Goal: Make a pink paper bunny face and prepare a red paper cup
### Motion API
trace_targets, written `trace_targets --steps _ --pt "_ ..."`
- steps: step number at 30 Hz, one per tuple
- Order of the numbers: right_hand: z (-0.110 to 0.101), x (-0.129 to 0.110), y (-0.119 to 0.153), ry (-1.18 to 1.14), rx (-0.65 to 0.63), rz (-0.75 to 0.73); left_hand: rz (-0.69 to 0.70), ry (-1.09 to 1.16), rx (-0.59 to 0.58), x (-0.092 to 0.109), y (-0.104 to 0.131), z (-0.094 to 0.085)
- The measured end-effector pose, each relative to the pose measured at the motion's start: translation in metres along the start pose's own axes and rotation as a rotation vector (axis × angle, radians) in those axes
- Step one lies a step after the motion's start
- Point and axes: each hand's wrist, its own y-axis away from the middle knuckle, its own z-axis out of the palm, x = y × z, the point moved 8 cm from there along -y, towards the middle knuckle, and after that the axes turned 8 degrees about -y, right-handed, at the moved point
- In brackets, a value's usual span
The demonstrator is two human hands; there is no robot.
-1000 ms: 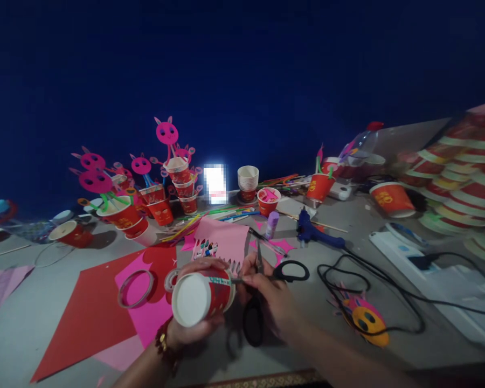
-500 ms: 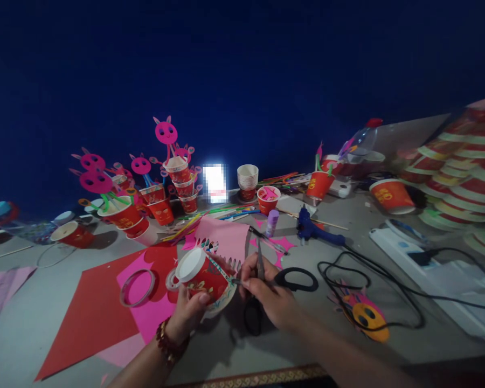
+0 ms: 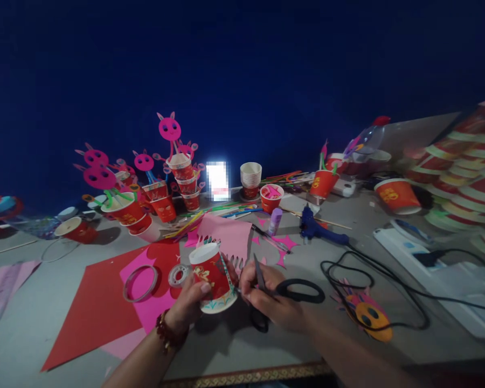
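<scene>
My left hand (image 3: 192, 302) is wrapped round a red paper cup (image 3: 210, 275) with a gold print. The cup stands upside down in the air, its white base up and its wide rim down. Blue-green marks run along the rim and in a strip up its right side. In my right hand (image 3: 267, 291) are black-handled scissors (image 3: 299, 289), the blades pointing up and away. Thumb and forefinger of this hand are pressed together at the cup's right edge; whether they also pinch the cup is hidden.
Red card (image 3: 81, 302), pink paper (image 3: 226, 237), a tape roll (image 3: 179, 275) and a pink ring (image 3: 140, 283) lie around the hands. Right of them are a blue glue gun (image 3: 319, 229), its black cable and a white power strip (image 3: 412, 269). Decorated cups (image 3: 121, 210) stand behind.
My left hand has turned the cup from a leftward tilt to nearly upright, uncovering the tape roll behind it. The scissors have stayed in my right hand. The view has shifted slightly.
</scene>
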Motion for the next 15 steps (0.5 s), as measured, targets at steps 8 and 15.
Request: trace_targets --steps 8,15 --pt "0.01 -0.012 0.0 0.145 -0.153 -0.103 -0.062 0.071 -0.076 -0.003 0.001 0.005" --pt "0.006 -0.011 -0.003 0.203 -0.133 -0.101 -0.063 0.222 0.015 -0.018 0.0 -0.009"
